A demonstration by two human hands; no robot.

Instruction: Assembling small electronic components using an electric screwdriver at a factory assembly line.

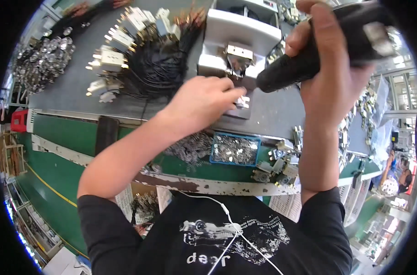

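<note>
My left hand [201, 101] is bent over a grey metal block at the front of a white machine [240, 32]. Its fingertips close on a small white part [241, 101] with metal bits, mostly covered by the fingers. My right hand [330, 64], raised at the right, wraps round a black electric screwdriver [284, 73]. The tool is tilted, its narrower end pointing down and left toward the block, apart from the left hand. A shiny metal holder [239, 59] sits on the machine just beyond the left fingers.
Left of the machine lie white plugs [111, 59] with black cables [153, 68]. Shiny metal parts [43, 62] are heaped at far left. A blue tray [235, 150] of small metal pieces stands near the front edge, beside loose white-and-metal parts [282, 165]. Another person [396, 178] is at far right.
</note>
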